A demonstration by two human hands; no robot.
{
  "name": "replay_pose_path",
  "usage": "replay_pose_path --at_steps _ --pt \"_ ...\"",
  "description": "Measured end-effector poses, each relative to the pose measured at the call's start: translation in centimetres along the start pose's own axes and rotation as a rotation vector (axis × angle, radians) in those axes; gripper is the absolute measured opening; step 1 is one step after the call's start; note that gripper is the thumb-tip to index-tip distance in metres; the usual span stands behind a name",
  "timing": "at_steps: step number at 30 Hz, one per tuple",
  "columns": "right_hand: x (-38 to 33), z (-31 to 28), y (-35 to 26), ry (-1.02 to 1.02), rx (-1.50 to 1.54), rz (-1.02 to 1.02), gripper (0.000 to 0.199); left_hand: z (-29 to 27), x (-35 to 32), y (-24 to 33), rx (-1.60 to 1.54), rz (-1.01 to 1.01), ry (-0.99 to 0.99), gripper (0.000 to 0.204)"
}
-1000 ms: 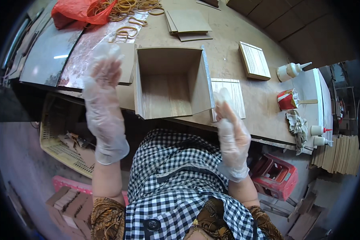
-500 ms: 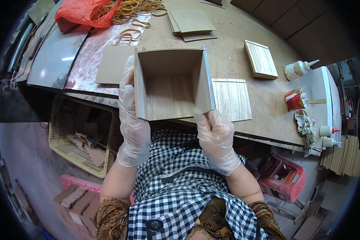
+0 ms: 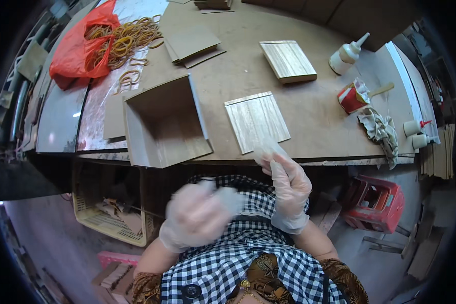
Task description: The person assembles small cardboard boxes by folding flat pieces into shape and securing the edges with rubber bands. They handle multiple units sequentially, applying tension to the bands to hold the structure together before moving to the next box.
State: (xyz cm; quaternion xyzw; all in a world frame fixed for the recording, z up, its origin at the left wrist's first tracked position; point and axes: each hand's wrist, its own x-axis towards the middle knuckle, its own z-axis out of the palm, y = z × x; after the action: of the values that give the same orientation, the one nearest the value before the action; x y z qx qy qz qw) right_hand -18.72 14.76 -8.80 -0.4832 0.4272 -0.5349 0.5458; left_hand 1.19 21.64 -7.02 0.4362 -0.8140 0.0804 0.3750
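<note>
An open-fronted wooden box (image 3: pixel 177 139) stands at the table's front edge, turned slightly, with neither hand on it. My left hand (image 3: pixel 200 210), in a clear plastic glove, is over my checked apron below the box; motion smears its fingers. My right hand (image 3: pixel 289 190), gloved the same way, is raised at the table edge with its fingers drawn together. Its fingertips overlap the lower edge of a flat light wooden panel (image 3: pixel 257 119); whether they touch it or pinch something small I cannot make out.
Behind lie stacked thin boards (image 3: pixel 195 43), a wooden block (image 3: pixel 289 61), an orange-red bag (image 3: pixel 81 48) and rubber bands (image 3: pixel 131 40). At right are a glue bottle (image 3: pixel 345 57), a red cup with a stick (image 3: pixel 353 96) and a rag (image 3: pixel 380 131). A yellow crate (image 3: pixel 149 223) sits below.
Both hands have let go of the box, which now rests on the table, further left in view and turned. My left hand has moved down and right, in front of the apron.
</note>
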Motion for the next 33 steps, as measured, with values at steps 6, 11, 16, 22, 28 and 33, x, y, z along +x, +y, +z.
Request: replay_pose_path --at_steps 6,11,16,22,28,33 --pt "-1.9 -2.9 0.7 0.189 0.147 0.117 0.022 6.6 8.7 -0.6 -0.02 -0.274 -0.257 0.096" --pt "-3.3 -5.6 1.6 0.154 0.174 0.137 0.023 8.3 12.8 -4.0 0.069 -0.468 -0.557 0.146" --pt "-3.5 -5.7 1.6 0.146 0.177 0.21 0.025 7.9 13.9 -3.2 0.066 -0.622 -0.695 0.148" --pt "-3.0 -5.7 1.7 0.109 0.161 0.247 0.025 7.8 12.7 -0.9 -0.012 -0.547 -0.561 0.137" --pt "-2.8 -6.0 3.2 0.041 0.323 0.084 0.036 5.9 10.1 1.9 -0.267 -0.411 -0.275 0.125" --pt "-1.0 -5.9 -0.4 -0.243 0.568 0.293 0.124 5.2 8.8 3.0 -0.632 -0.426 -0.306 0.13"
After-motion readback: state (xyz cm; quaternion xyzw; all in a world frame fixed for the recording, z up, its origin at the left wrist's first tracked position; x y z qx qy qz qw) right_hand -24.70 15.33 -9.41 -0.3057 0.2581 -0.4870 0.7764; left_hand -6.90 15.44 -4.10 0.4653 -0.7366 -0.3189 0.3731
